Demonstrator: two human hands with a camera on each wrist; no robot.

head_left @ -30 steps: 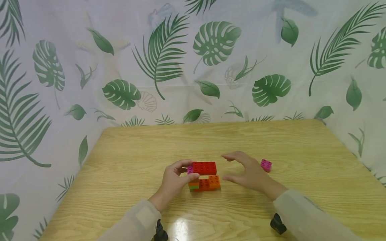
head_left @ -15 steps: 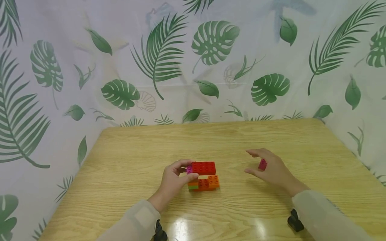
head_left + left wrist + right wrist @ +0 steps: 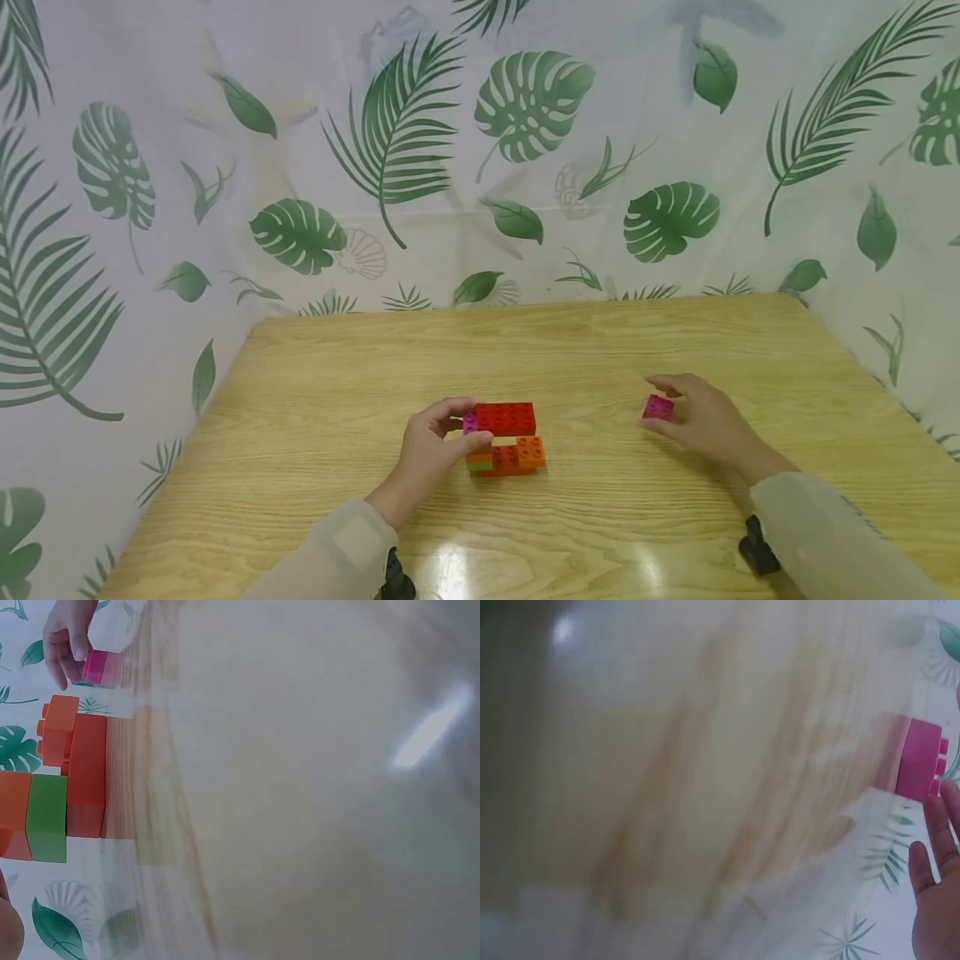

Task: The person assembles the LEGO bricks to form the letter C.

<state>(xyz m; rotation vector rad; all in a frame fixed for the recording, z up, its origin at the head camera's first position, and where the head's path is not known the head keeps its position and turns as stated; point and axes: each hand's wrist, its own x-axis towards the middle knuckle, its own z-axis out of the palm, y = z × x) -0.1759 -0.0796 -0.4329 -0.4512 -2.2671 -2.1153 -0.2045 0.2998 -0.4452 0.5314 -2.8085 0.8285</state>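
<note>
My left hand (image 3: 438, 442) holds a built stack of toy building bricks between thumb and fingers, at the middle of the table. The stack has a red brick (image 3: 506, 418) and a magenta brick (image 3: 470, 423) at the back, with an orange brick (image 3: 531, 450) in front. A green brick (image 3: 46, 817) shows in the left wrist view, partly hidden by the thumb in the head view. Off to the right, a single pink brick (image 3: 658, 407) sits on the table. My right hand (image 3: 701, 417) reaches round it with thumb and forefinger spread on either side, the forefinger apart from the brick.
The wooden table (image 3: 360, 358) runs back to a white curtain (image 3: 435, 242) printed with green leaves. Dark wrist cameras, such as the right one (image 3: 759, 546), hang under both sleeves. Bare wood lies between the stack and the pink brick.
My right hand has moved right, from beside the stack to the pink brick, which now shows between its thumb and forefinger. My left hand keeps its hold on the stack.
</note>
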